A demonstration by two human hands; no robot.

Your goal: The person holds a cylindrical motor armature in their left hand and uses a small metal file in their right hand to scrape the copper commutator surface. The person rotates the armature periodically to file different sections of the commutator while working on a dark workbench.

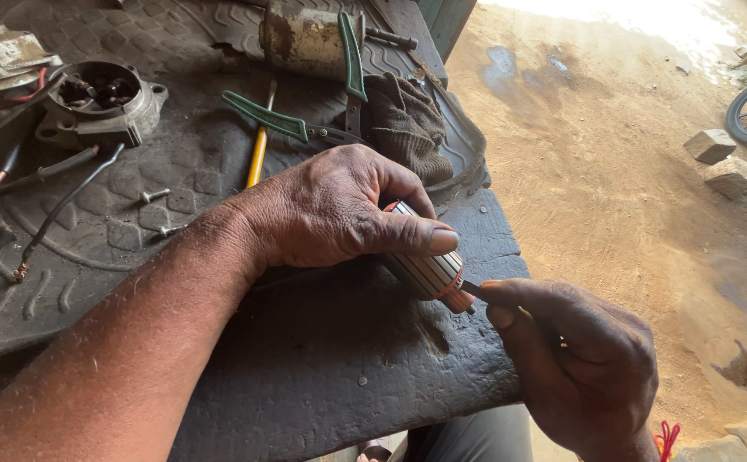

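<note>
Left hand (330, 210) is clamping the armature (425, 269) over the surface (322, 368) edge; right hand (583, 364) is pinching a thin tool (473, 289) at its commutator end. Looks mid-job: motor housing (100, 103) sitting open, nothing reassembled.

One head-worn camera looks steeply down from close above the near right corner of the rubber-matted workbench (219, 197), facing away from the person's body; beyond the bench's right edge it takes in sandy ground (613, 171).
</note>
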